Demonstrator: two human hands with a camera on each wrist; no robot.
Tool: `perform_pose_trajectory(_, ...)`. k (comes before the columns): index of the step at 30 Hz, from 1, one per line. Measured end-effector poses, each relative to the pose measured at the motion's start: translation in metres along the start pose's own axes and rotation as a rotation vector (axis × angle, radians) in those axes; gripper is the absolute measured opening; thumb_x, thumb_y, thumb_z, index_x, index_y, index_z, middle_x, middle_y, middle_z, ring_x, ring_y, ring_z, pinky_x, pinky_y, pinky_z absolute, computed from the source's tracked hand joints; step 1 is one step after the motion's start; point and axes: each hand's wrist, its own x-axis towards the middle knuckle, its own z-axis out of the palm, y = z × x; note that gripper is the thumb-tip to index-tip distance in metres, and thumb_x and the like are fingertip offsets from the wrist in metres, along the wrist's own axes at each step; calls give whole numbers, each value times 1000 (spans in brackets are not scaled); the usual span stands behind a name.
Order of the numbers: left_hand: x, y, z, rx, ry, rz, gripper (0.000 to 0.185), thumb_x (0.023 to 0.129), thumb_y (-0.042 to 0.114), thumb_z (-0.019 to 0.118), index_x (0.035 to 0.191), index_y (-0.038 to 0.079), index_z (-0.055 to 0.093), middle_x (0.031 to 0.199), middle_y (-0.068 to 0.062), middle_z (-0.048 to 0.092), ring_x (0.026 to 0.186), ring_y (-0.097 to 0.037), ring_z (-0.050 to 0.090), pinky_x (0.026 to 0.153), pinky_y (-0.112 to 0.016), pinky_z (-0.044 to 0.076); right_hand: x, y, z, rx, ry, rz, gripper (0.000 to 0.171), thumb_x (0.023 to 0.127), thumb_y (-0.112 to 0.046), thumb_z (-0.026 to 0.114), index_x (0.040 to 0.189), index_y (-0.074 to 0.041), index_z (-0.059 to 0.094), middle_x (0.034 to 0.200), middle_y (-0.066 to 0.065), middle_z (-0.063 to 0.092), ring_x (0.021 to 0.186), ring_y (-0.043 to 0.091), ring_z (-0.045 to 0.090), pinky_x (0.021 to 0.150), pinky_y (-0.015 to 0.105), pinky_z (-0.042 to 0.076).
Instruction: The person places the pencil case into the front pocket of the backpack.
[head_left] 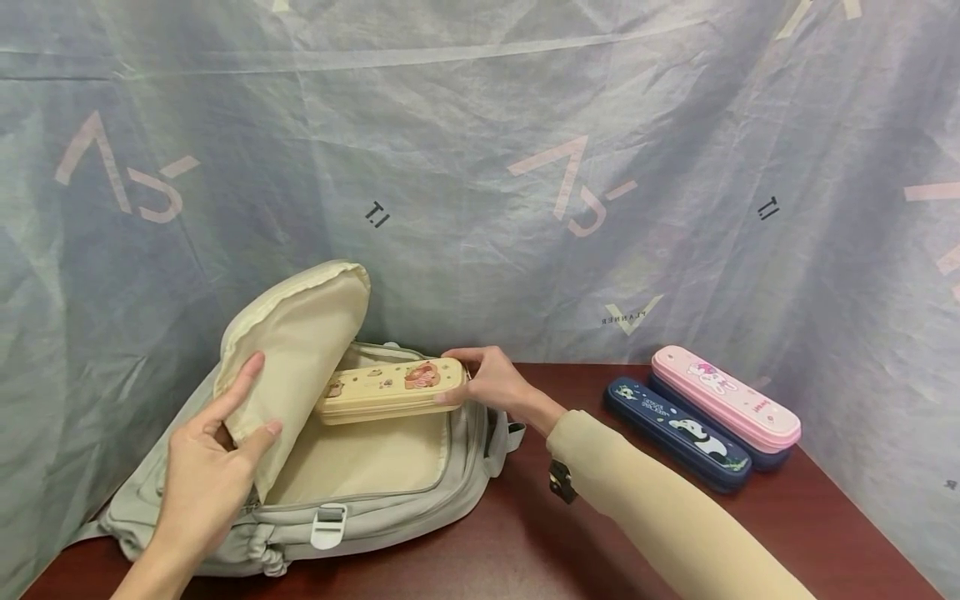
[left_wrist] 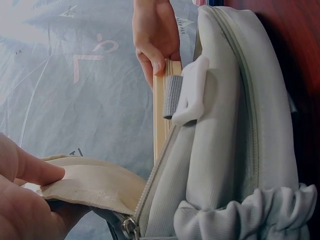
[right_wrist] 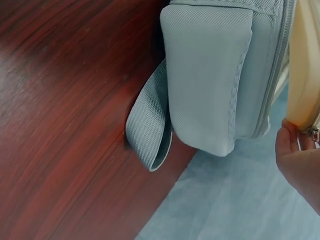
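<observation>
A pale grey backpack (head_left: pixel 360 512) lies flat on the dark red table (head_left: pixel 525 533), its cream-lined front flap (head_left: pixel 296 350) lifted. My left hand (head_left: pixel 217 454) pinches the flap's edge and holds it up; in the left wrist view the flap (left_wrist: pixel 90 182) lies between thumb and fingers. My right hand (head_left: pixel 487 383) grips the right end of a yellow pencil case (head_left: pixel 390 387) with cartoon pictures, held level over the open bag mouth, its left end under the flap. The pencil case (left_wrist: pixel 161 115) shows edge-on in the left wrist view, and its end (right_wrist: pixel 305 75) appears in the right wrist view.
Two more pencil cases lie at the right of the table: a navy panda one (head_left: pixel 678 433) and a pink one (head_left: pixel 726 398) stacked on another navy case. A grey-blue printed cloth (head_left: pixel 480 167) hangs behind. A backpack strap loop (right_wrist: pixel 150 130) rests on the table.
</observation>
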Motion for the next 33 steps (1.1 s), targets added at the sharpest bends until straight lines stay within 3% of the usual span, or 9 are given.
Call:
perform_pose_trajectory(9, 0, 1, 0, 18, -8, -6, 79, 89, -22, 66, 157, 17, 52, 167, -6, 37, 147, -11, 37, 108, -11, 37, 11, 0, 12, -18, -22, -3, 66, 77, -14, 95, 138, -11, 70, 118, 2, 74, 104, 18, 65, 92, 35, 55)
perform_pose_trajectory(18, 0, 1, 1, -24, -3, 1, 79, 88, -24, 65, 156, 15, 53, 166, -6, 37, 150, -13, 35, 111, -13, 35, 20, 1, 24, -25, -24, 4, 71, 78, -15, 95, 142, -6, 66, 135, 6, 69, 121, 19, 62, 105, 38, 50)
perform_pose_trajectory(33, 0, 1, -1, -20, -5, 4, 78, 88, -24, 65, 156, 14, 53, 166, -3, 38, 152, -12, 29, 111, -12, 33, 34, -4, 45, -49, -45, -1, 75, 74, -18, 98, 142, -6, 68, 134, 3, 69, 122, 17, 60, 103, 33, 51)
